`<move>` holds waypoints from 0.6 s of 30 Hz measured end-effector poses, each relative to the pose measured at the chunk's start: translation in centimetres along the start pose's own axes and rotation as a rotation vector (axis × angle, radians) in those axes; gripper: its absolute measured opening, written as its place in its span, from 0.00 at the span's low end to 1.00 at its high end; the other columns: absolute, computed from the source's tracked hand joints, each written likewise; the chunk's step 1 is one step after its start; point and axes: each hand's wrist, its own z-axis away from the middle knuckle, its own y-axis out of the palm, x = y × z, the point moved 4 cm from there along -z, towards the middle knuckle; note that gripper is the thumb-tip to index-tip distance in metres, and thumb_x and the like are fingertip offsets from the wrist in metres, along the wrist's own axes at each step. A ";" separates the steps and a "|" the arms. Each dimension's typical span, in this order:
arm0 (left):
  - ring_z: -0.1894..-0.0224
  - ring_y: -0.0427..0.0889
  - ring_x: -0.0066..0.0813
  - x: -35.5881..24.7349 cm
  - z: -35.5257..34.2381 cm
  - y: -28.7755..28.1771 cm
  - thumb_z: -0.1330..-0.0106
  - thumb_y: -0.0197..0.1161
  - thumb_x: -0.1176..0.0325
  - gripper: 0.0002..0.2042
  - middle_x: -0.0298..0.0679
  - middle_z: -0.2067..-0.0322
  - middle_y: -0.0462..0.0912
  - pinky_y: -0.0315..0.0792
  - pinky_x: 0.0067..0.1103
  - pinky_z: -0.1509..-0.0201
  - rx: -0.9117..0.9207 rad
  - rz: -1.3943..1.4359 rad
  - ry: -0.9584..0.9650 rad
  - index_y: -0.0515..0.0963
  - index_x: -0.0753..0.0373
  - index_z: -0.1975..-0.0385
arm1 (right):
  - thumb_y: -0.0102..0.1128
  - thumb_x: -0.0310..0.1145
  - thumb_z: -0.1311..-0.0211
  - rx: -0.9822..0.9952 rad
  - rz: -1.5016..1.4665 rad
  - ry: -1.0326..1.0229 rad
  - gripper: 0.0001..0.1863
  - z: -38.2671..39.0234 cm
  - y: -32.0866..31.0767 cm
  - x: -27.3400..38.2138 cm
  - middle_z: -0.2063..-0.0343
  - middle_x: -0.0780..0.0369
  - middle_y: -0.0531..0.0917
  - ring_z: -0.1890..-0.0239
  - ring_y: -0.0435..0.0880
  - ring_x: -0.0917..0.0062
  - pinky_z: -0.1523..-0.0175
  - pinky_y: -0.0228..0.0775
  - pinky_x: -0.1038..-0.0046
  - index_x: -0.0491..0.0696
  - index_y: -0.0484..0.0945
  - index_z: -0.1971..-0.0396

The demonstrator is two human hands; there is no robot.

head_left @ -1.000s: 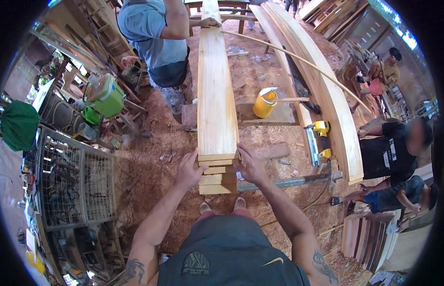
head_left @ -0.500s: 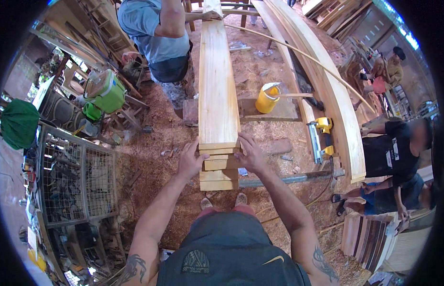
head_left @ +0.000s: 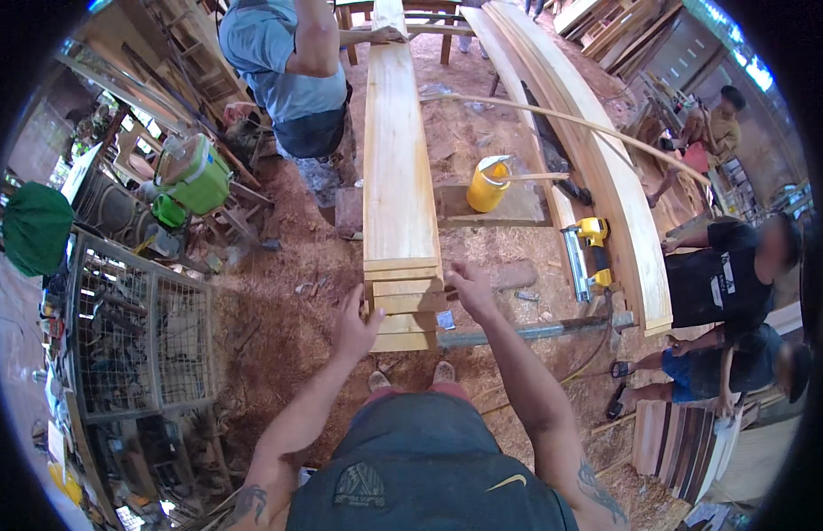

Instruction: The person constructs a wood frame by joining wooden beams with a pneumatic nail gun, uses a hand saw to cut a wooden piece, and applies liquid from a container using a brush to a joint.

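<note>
A stack of long pale planks runs away from me, with the wide top plank above several shorter-looking board ends staggered towards me. My left hand lies along the left side of the lower boards, fingers stretched upward and thumb by their end faces. On the other side, my right hand is beside the upper boards. Its fingers are apart and loosely bent, with nothing in them; whether the fingertips touch the wood I cannot tell. At the far end, a person in a light blue shirt rests a hand on the stack.
Right of the stack stands a yellow container with a stick across it. A yellow nail gun leans by long curved-looking boards. A thin wooden strip crosses them. People stand at right; a green cooler is at left.
My left hand has slid down from the upper boards to the lower ones. My right hand has come off the top plank's corner. The thin strip's far end has swung nearer to me.
</note>
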 end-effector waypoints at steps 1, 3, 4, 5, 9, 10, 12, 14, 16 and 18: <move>0.41 0.73 0.54 -0.6 1.7 0.1 0.43 0.70 0.60 0.39 0.59 0.42 0.70 0.67 0.39 0.36 0.051 -0.102 0.054 0.60 0.69 0.33 | 0.60 0.33 0.38 0.077 -0.110 0.181 0.16 0.5 0.1 -0.8 0.68 0.60 0.82 0.69 0.82 0.76 0.64 0.77 0.71 0.42 0.77 0.53; 0.38 0.70 0.56 -1.0 3.9 -0.1 0.44 0.71 0.59 0.43 0.60 0.39 0.66 0.65 0.39 0.34 0.091 -0.207 0.106 0.56 0.68 0.31 | 0.60 0.35 0.36 0.164 -0.218 0.355 0.15 1.3 0.7 -0.5 0.73 0.63 0.80 0.74 0.80 0.80 0.69 0.76 0.73 0.42 0.78 0.55; 0.34 0.65 0.56 -0.8 4.6 0.0 0.46 0.72 0.58 0.46 0.60 0.36 0.63 0.63 0.39 0.31 0.128 -0.226 0.141 0.53 0.67 0.30 | 0.60 0.36 0.36 0.214 -0.135 0.323 0.15 1.6 0.9 0.1 0.73 0.63 0.80 0.75 0.79 0.80 0.70 0.76 0.73 0.41 0.79 0.56; 0.31 0.61 0.57 -0.8 5.1 0.2 0.47 0.73 0.57 0.49 0.60 0.33 0.59 0.61 0.39 0.29 0.168 -0.244 0.176 0.50 0.66 0.28 | 0.60 0.38 0.35 0.261 -0.051 0.292 0.16 1.9 1.0 0.3 0.73 0.63 0.80 0.76 0.78 0.80 0.70 0.76 0.72 0.40 0.79 0.57; 0.29 0.58 0.56 -0.9 5.3 0.4 0.49 0.75 0.56 0.52 0.59 0.30 0.54 0.58 0.38 0.27 0.198 -0.222 0.187 0.49 0.66 0.28 | 0.60 0.38 0.35 0.233 -0.079 0.215 0.16 1.4 1.2 -1.9 0.73 0.62 0.80 0.76 0.78 0.79 0.71 0.76 0.74 0.38 0.79 0.58; 0.29 0.57 0.55 -1.0 5.4 0.5 0.50 0.75 0.56 0.52 0.59 0.30 0.52 0.57 0.38 0.27 0.231 -0.221 0.141 0.48 0.65 0.28 | 0.61 0.38 0.34 0.235 -0.126 0.233 0.17 1.3 1.2 -3.1 0.72 0.62 0.80 0.75 0.79 0.79 0.71 0.76 0.74 0.38 0.78 0.58; 0.28 0.56 0.55 -0.3 5.6 0.3 0.51 0.75 0.56 0.53 0.59 0.29 0.51 0.57 0.37 0.26 0.255 -0.223 0.092 0.48 0.64 0.28 | 0.61 0.38 0.34 0.227 -0.157 0.244 0.17 1.7 2.0 -3.4 0.71 0.61 0.80 0.73 0.79 0.77 0.71 0.77 0.72 0.38 0.77 0.57; 0.28 0.56 0.54 0.3 6.1 0.2 0.51 0.75 0.57 0.53 0.58 0.29 0.50 0.58 0.36 0.27 0.242 -0.256 0.139 0.48 0.62 0.27 | 0.60 0.37 0.33 0.254 -0.193 0.246 0.16 1.7 1.8 -3.6 0.71 0.61 0.80 0.73 0.80 0.77 0.71 0.78 0.71 0.38 0.77 0.57; 0.28 0.56 0.53 0.7 5.6 0.2 0.51 0.75 0.59 0.53 0.56 0.29 0.50 0.59 0.35 0.27 0.283 -0.219 0.113 0.48 0.61 0.27 | 0.59 0.36 0.33 0.292 -0.238 0.262 0.14 1.3 1.7 -3.8 0.71 0.61 0.80 0.73 0.81 0.76 0.71 0.78 0.71 0.39 0.77 0.57; 0.28 0.58 0.51 0.2 5.6 -0.2 0.50 0.74 0.62 0.51 0.53 0.28 0.51 0.60 0.34 0.28 0.281 -0.195 0.128 0.48 0.61 0.27 | 0.60 0.36 0.33 0.308 -0.248 0.304 0.14 1.8 1.8 -3.3 0.71 0.61 0.81 0.73 0.81 0.76 0.71 0.78 0.71 0.40 0.77 0.57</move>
